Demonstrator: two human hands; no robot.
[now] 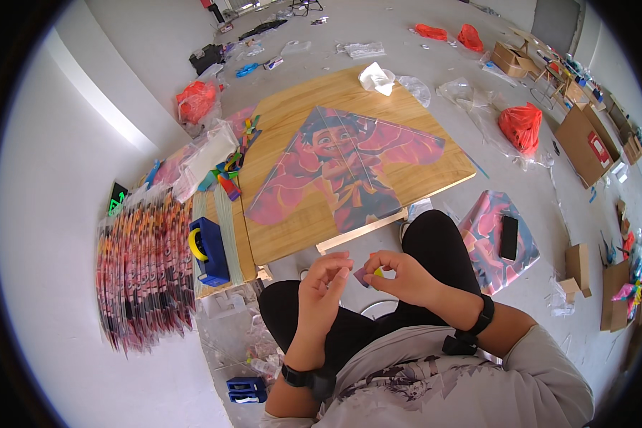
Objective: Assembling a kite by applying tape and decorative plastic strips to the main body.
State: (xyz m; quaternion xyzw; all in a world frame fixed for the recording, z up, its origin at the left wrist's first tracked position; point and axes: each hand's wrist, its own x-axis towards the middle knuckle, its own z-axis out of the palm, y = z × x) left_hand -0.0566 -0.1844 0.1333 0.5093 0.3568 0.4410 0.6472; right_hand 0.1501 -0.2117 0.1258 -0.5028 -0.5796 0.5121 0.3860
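Note:
In front of my lap my right hand [396, 274] is closed in a pinch on a small purple-and-yellow strip [362, 276]. Close to its left, my left hand [324, 285] is raised with the fingers curled and the thumb near the fingertips; whatever it holds, if anything, is too small to make out. Beyond both hands a kite [339, 167] with a printed cartoon figure and thin rods lies spread on the wooden table [278, 246]. Neither hand touches it.
At the table's left are a blue tape dispenser [210, 253], colourful ribbon strips [228, 182] and a hanging row of printed sheets [146, 271]. A crumpled white paper [376, 78] lies at the far edge. Right of my knee, a black phone [509, 237] rests on a printed stool [478, 253].

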